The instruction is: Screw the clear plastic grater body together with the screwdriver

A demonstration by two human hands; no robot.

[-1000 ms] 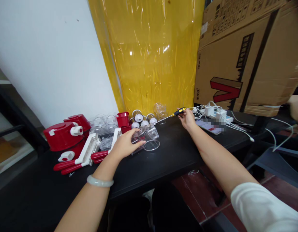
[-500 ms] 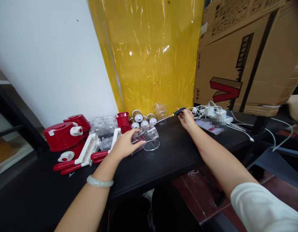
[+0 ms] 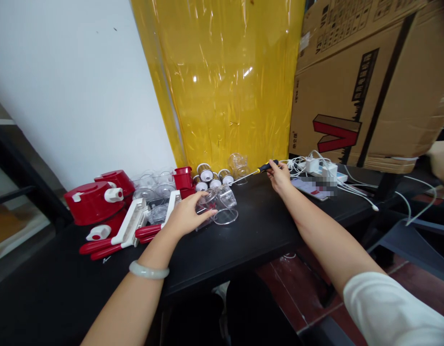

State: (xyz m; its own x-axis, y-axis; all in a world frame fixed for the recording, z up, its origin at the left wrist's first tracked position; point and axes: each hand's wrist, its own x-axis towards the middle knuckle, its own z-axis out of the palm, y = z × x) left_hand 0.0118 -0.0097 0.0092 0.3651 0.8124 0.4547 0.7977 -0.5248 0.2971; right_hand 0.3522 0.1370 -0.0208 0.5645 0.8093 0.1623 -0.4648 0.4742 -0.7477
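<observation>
My left hand (image 3: 189, 214) is closed around a clear plastic part (image 3: 225, 196) that lies on its side, with a round clear rim resting by the black table top. In my right hand (image 3: 278, 177) is a screwdriver (image 3: 264, 167) with a black and yellow handle, gripped by the handle's end. Its long thin shaft points left, and the tip reaches the clear part near my left fingers; whether it sits in a screw I cannot tell. Behind the clear part stand several metal drums with white ends (image 3: 205, 173), beside red square pieces (image 3: 183, 178).
Left lie red round housings (image 3: 94, 204), white frames with red handles (image 3: 132, 223) and clear cups (image 3: 148, 180). A phone (image 3: 310, 189), power strip with white cables (image 3: 329, 171) and large cardboard box (image 3: 337, 96) are right. Another person's hand (image 3: 441, 161) shows at the far right.
My right hand has shifted slightly on the screwdriver handle, its fingers now nearer the end. My left hand and the clear part have stayed put.
</observation>
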